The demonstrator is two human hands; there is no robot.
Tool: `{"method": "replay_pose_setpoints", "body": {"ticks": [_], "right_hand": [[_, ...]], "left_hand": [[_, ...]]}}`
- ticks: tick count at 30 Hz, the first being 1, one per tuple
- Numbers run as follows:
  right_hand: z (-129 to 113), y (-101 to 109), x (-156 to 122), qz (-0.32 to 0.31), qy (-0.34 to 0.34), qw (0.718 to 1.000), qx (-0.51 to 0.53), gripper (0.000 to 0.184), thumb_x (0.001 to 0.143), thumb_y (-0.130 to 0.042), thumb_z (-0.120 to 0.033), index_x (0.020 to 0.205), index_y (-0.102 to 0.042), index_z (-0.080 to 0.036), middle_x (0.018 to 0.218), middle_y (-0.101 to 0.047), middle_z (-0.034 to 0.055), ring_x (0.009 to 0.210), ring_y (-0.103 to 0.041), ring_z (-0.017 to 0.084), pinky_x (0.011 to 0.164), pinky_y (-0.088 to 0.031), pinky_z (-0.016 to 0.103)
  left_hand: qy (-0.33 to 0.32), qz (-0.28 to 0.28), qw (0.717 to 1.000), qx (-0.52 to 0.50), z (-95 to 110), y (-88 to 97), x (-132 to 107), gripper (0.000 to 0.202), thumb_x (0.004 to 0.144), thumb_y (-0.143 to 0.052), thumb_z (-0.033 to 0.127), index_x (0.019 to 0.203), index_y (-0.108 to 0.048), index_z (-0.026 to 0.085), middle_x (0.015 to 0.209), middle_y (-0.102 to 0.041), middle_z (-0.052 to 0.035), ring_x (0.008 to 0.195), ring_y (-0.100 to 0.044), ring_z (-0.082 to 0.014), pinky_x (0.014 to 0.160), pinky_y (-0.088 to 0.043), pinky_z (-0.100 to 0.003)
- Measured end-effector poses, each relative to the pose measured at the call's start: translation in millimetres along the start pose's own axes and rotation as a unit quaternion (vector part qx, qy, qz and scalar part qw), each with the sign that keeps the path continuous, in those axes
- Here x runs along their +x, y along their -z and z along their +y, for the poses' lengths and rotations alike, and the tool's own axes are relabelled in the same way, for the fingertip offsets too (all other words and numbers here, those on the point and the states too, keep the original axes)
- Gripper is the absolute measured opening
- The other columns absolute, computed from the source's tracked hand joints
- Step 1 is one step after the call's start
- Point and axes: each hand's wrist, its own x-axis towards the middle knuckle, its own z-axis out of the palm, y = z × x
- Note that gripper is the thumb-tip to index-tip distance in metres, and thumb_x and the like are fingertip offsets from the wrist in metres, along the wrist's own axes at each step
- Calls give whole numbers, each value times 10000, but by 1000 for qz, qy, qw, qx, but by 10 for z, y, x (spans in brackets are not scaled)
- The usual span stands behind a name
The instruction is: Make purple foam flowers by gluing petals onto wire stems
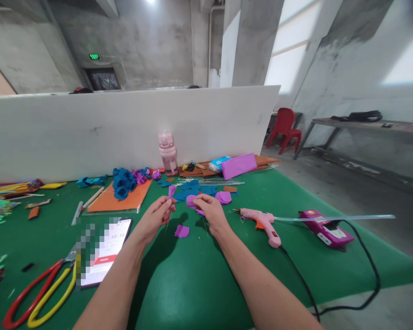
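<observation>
Your left hand (157, 215) pinches an upright purple roll (172, 190) between thumb and fingers; a thin wire hangs below the grip. Your right hand (212, 213) pinches a flat purple petal (191, 201) by its right edge. The two hands are near each other but apart, above the middle of the green table (192, 288).

A loose purple piece (181, 231) lies on the near side, between the hands. A purple stack (223, 197) lies to the right of your right hand, and blue pieces (191, 185) lie on the far side.

Caution: the glue gun (259, 219) lies to the right, nozzle pointing left towards your right hand. If it is hot, a careless sweep to the right could burn your fingers; its heat cannot be told from here. Snagging the black cord (302, 278) with your right forearm could drag the gun.

Excess pinch pressure could crease the petal; too light a grip could let the roll loosen. A trailing sleeve or draught could shift the loose piece.
</observation>
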Motion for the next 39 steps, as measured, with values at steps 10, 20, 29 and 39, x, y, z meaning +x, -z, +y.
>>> {"method": "replay_pose_setpoints", "body": {"ticks": [10,20,29,39], "right_hand": [[-61,36,3,47,-32,990,126,116,566,-627,-263,539,-548,-182,491,-453,-64,492,-401,79,507,-326,212],[-20,-8,15,63,-25,991,119,129,563,-643,-273,551,-567,-170,477,-469,-64,475,-404,73,483,-306,204],[-40,-22,-3,102,38,988,108,119,604,-625,-279,585,-595,-165,514,-512,-54,496,-420,77,496,-322,211],[-20,-50,6,101,86,988,75,138,644,-618,-305,631,-605,-169,567,-558,-30,537,-453,100,508,-357,221]], "left_hand": [[-76,6,997,-31,-77,-59,34,254,759,-559,388,818,-392,207,664,-609,21,495,-427,-76,497,-341,-194],[-151,106,976,115,-146,-45,77,209,715,-616,363,742,-549,167,642,-489,38,592,-422,-90,559,-324,-198],[-133,83,983,96,-193,-120,71,181,681,-647,331,715,-598,160,552,-573,25,526,-488,-92,544,-380,-204],[-99,63,992,39,-220,-203,56,182,651,-689,300,676,-591,149,557,-600,15,530,-554,-103,556,-449,-216]]}}
